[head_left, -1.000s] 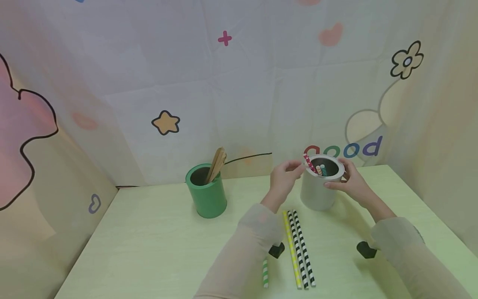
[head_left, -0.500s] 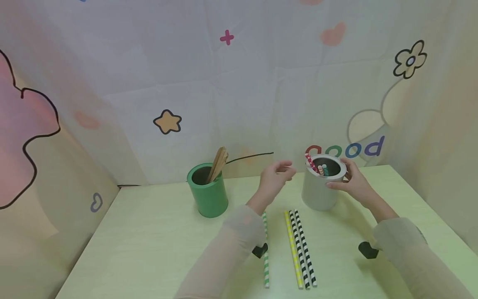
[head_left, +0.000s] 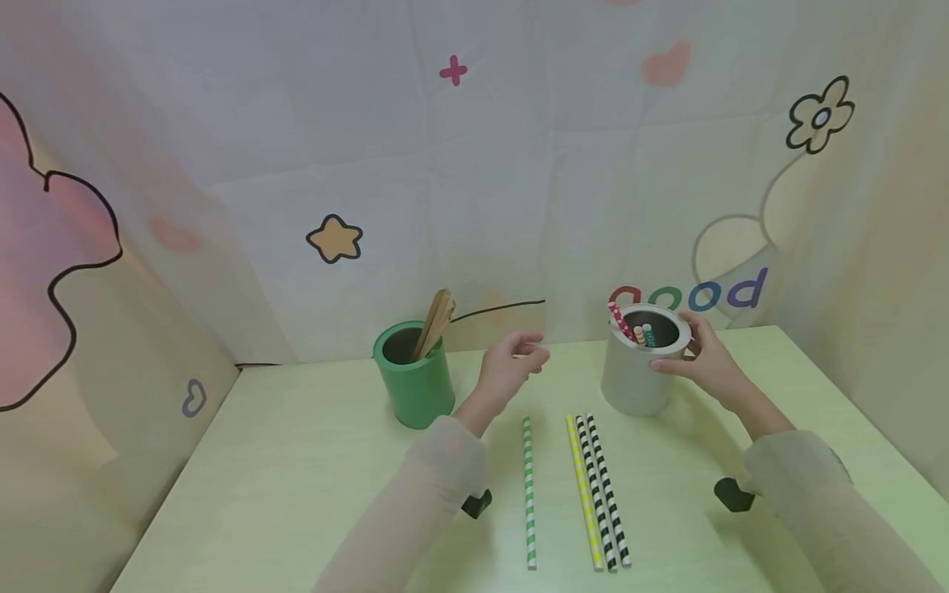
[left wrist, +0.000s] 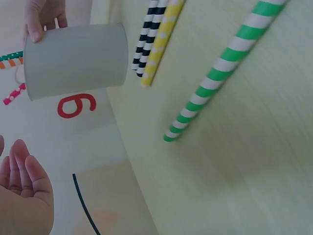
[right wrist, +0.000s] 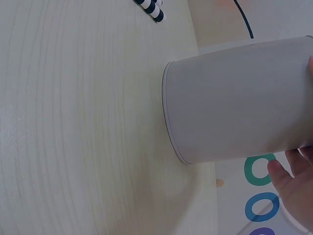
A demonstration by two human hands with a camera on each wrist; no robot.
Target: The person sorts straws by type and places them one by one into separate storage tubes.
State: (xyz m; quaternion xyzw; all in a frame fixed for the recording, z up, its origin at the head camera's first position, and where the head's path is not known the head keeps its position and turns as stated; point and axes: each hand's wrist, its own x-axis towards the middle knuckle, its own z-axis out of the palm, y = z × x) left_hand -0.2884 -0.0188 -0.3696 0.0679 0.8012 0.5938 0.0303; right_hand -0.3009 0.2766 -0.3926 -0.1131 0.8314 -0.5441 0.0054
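Observation:
My right hand [head_left: 708, 366] grips the light grey cup [head_left: 633, 379] at its right side near the rim, thumb in front. The cup stands upright on the table. Inside it lean a red dotted straw [head_left: 620, 321], an orange-striped straw [left wrist: 11, 63] and a teal straw [head_left: 648, 335]. My left hand [head_left: 510, 364] is in the air between the two cups, fingers loosely bent, holding nothing. Below it lies a green-and-white striped paper straw [head_left: 529, 494]. To its right lie a yellow straw [head_left: 584, 494] and two black-and-white striped straws [head_left: 603, 494], side by side.
A green cup [head_left: 418, 399] with several flat wooden sticks [head_left: 434, 321] stands at the back, left of my left hand. A printed cloth [head_left: 445, 206] hangs behind the pale table [head_left: 296, 478], with more cloth along both sides.
My left hand has drawn away from the grey cup's rim, leftward and slightly down, uncovering the green-striped straw. My right hand has stayed on the cup.

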